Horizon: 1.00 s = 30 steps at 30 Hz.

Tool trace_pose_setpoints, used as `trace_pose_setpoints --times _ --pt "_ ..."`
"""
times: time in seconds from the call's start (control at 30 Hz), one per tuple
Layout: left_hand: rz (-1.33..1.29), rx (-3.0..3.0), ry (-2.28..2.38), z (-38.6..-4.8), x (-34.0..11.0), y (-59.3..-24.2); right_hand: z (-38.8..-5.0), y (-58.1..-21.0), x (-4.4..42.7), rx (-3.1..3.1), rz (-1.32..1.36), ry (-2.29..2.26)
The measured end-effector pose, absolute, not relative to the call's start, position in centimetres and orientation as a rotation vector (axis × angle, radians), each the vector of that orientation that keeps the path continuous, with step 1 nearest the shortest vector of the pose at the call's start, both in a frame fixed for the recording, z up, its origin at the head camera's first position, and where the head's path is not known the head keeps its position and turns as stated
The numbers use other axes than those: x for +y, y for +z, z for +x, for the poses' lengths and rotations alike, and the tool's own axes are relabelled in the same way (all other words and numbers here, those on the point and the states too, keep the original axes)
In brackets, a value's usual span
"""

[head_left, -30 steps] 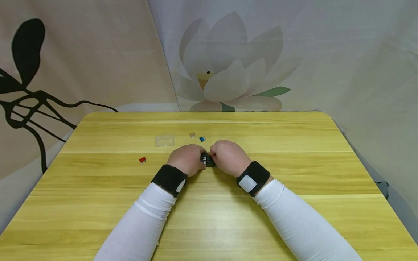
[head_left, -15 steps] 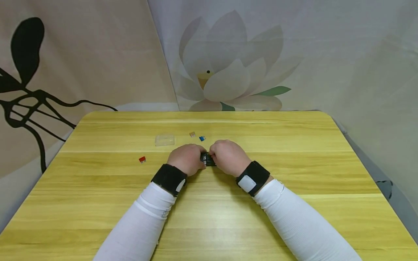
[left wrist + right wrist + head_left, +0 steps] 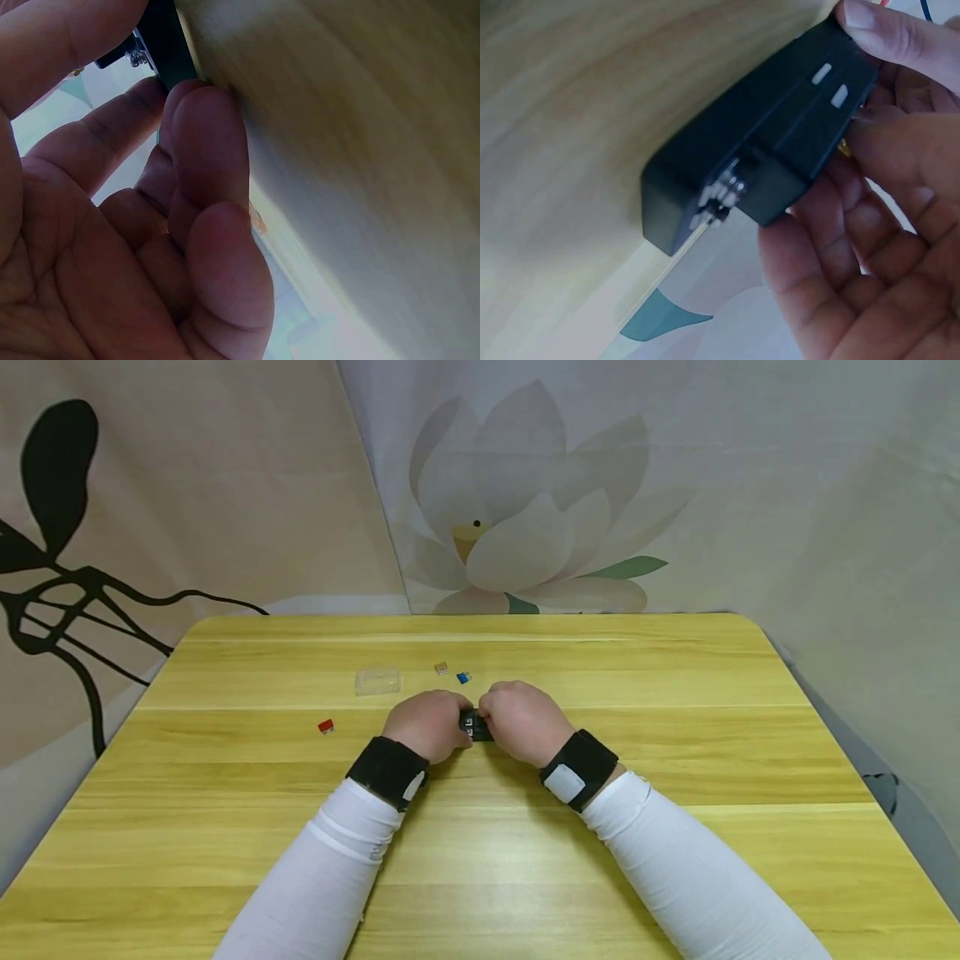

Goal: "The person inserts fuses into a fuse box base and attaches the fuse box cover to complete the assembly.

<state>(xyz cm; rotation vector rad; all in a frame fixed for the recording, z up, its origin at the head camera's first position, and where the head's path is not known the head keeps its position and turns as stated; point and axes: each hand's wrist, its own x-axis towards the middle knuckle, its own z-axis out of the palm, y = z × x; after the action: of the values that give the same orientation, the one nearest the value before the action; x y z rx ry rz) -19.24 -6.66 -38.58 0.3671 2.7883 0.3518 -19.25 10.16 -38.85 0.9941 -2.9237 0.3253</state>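
A small black case lies at the middle of the table, partly covered by both hands. In the right wrist view, the black case has a raised block with two pale marks, and metal and white parts show at its near end. My left hand grips the left end, thumb and fingers around it. At the other end, my right hand is curled and pinches the raised block. In the left wrist view, fingertips touch the case's dark edge; the rest is hidden.
Behind the hands lie a clear plastic box, a tan piece and a blue piece. A red piece is to the left. The wooden table ends at a printed cloth backdrop.
Both hands keep their hold on the black case with almost no visible movement. The whole head view has shifted very slightly.
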Motion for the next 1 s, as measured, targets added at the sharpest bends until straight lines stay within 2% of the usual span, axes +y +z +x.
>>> trace_pose_setpoints --times 1.0 --pt "0.345 2.778 0.362 -19.3 -6.7 -38.5 -17.6 -37.6 11.4 -3.018 1.044 0.296"
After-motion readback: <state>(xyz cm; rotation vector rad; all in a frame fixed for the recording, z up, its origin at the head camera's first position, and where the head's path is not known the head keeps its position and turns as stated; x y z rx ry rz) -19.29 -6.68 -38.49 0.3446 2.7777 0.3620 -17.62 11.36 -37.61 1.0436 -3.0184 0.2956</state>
